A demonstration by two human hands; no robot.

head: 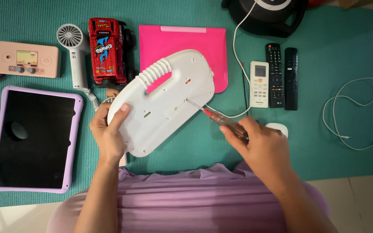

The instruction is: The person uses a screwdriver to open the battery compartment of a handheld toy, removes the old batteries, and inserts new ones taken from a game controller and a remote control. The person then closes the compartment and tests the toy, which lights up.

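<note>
- Head view looks down on a green mat [324,142] that covers most of the floor; its edges run out of the picture on three sides
- tablet [33,138] in a lilac case lies flat at the left, screen dark
- white plastic shell [162,101] with a ribbed handle is tilted up near the middle, above the person's lap, hiding part of the pink laptop toy [195,41] behind it
- left hand [108,131] grips the shell's lower left edge, thumb pressed on the front, the other fingers hidden behind it
- right hand [262,144] is curled round the clear handle of a screwdriver [214,115], fingers pressed together; the tip sits in a hole of the shell
- red toy truck [108,51] and white hair dryer [75,54] stand side by side at the top left
- peach box with knobs [28,59] lies further left
- three remotes [275,75] lie side by side at the right
- white cable [352,114] loops beyond them
- dark round device [266,17] is cut off at the top
- small white thing behind the right hand is too hidden to tell
</note>
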